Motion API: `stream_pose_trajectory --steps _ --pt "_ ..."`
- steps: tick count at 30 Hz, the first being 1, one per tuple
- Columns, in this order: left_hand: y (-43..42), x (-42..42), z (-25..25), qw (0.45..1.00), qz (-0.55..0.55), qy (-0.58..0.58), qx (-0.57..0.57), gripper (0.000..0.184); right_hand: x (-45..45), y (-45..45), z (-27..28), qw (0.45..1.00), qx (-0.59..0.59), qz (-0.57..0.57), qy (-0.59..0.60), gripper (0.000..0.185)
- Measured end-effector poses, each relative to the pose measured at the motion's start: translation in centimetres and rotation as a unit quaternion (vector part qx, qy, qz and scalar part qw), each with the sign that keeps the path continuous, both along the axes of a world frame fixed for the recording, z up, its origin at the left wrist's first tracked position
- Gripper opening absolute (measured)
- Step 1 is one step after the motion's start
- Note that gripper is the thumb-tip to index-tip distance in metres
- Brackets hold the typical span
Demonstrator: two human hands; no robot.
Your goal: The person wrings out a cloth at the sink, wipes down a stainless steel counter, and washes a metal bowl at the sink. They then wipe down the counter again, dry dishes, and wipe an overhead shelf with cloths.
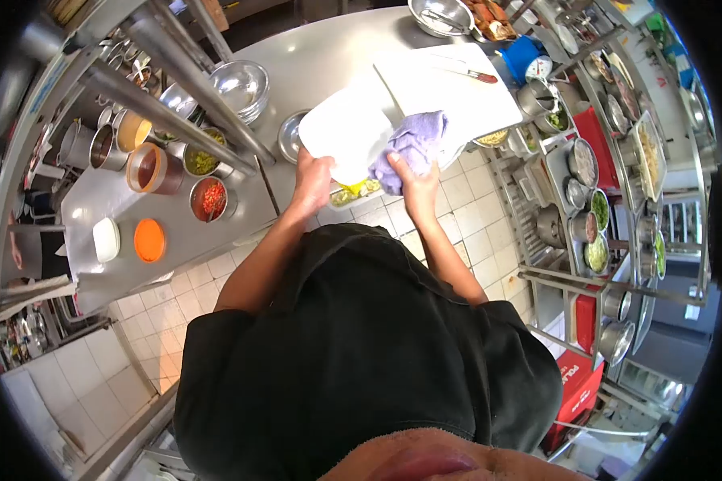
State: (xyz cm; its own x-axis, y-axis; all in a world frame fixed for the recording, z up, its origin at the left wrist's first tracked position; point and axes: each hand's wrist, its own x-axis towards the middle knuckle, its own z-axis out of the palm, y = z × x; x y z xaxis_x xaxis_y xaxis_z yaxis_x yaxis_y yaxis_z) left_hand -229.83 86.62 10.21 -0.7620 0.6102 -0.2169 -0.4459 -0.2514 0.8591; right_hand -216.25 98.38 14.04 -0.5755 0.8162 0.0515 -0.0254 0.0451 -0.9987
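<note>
My left hand is closed on the near left edge of a white plate, which looks washed out by the light. In my right hand is a bunched purple cloth, at the plate's right side. Behind them a white cutting board lies on the steel counter, and a knife with a reddish handle rests on it. Below the plate, a container of pale green pieces shows in part, with something yellow at its edge. A metal bowl sits left of the plate, partly hidden.
Steel shelf posts rise at the left. Beyond them stand a pot of chopped red pieces, an orange lid and several sauce pots. Stacked metal bowls are at the back. Racks with food pans line the right side.
</note>
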Motion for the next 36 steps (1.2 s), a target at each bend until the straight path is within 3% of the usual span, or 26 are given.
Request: stream_pose_trajectory --steps 1,3,5,6,8,9,13,16,17,18,19,20,22,23,24,26,27,30,33,34,36 --pt "-0.2 -0.4 -0.3 0.999 0.002 0.038 -0.013 0.050 0.2 -0.5 1.1 0.999 0.000 0.044 0.003 0.035" --pt "-1.0 -0.5 -0.1 0.995 -0.029 0.090 -0.044 0.046 0.2 0.7 0.4 0.974 0.206 0.092 -0.031 0.040" --pt "-0.1 1.0 -1.5 0.974 0.013 0.220 -0.058 0.045 -1.2 0.8 -1.6 0.908 0.402 0.109 -0.048 0.041" --pt "0.2 1.4 -2.3 0.956 0.031 0.283 -0.064 0.045 -1.9 0.2 -2.7 0.906 0.398 0.132 -0.052 0.037" --pt "-0.9 2.4 1.4 0.926 -0.066 0.322 -0.185 0.052 -3.3 -1.9 -3.3 0.902 0.391 0.173 -0.066 0.030" --pt "-1.0 2.1 0.4 0.932 -0.078 0.312 -0.168 0.052 -3.9 -1.8 -4.3 0.903 0.398 0.156 -0.039 0.027" --pt "-2.5 1.1 0.2 0.919 -0.063 0.316 -0.226 0.049 -6.3 -0.8 -4.3 0.830 0.537 0.142 -0.049 0.025" --pt "-3.6 0.3 1.4 0.899 -0.027 0.319 -0.297 0.049 -7.5 2.7 -3.7 0.793 0.599 0.065 -0.085 0.021" --pt "-4.1 -0.3 0.3 0.907 -0.008 0.335 -0.255 0.049 -7.4 5.1 -4.5 0.908 0.403 0.093 -0.064 0.020" --pt "-4.9 -0.4 0.7 0.911 0.012 0.330 -0.248 0.053 -7.2 8.1 -5.7 0.974 0.189 0.117 -0.036 0.021" --pt "-5.8 -0.6 1.6 0.969 -0.026 0.197 -0.148 0.052 -7.1 9.2 -5.2 0.990 -0.037 0.138 -0.007 0.021" --pt "-6.3 -0.7 2.1 0.995 -0.063 0.056 -0.046 0.051 -6.8 9.4 -5.2 0.972 -0.157 0.172 0.037 0.023" --pt "-6.0 -0.7 1.5 0.993 -0.113 -0.028 -0.004 0.047 -5.8 9.3 -4.7 0.884 -0.388 0.230 0.120 0.028" --pt "-5.5 -0.8 0.9 0.988 -0.139 -0.069 0.017 0.045 -5.8 8.2 -6.0 0.834 -0.429 0.301 0.172 0.038" --pt "-4.5 -0.7 -0.2 0.992 -0.112 -0.064 0.011 0.044 -5.1 6.0 -7.7 0.905 -0.311 0.246 0.156 0.039" --pt "-1.7 -0.8 -2.5 0.997 -0.059 -0.054 0.000 0.041 -4.7 -0.1 -8.7 0.860 -0.402 0.247 0.195 0.042" --pt "-1.0 -1.4 -2.7 0.995 -0.058 -0.079 -0.002 0.041 -4.3 -1.3 -10.2 0.709 -0.593 0.293 0.245 0.043" --pt "-0.1 -3.0 -3.3 0.995 -0.020 -0.095 0.001 0.044 -2.2 -3.9 -5.7 0.793 -0.576 0.149 0.132 0.048" --pt "0.4 -6.0 -4.4 0.992 -0.053 -0.085 -0.080 0.052 0.7 -0.8 -4.3 0.781 -0.567 0.228 0.129 0.053" --pt "1.0 -6.9 -4.5 0.991 -0.054 -0.075 -0.099 0.055 1.6 0.4 -4.7 0.800 -0.528 0.253 0.135 0.057" --pt "3.0 -8.8 -5.9 0.993 -0.050 -0.064 -0.089 0.050 3.0 2.1 -3.5 0.799 -0.533 0.219 0.171 0.062"
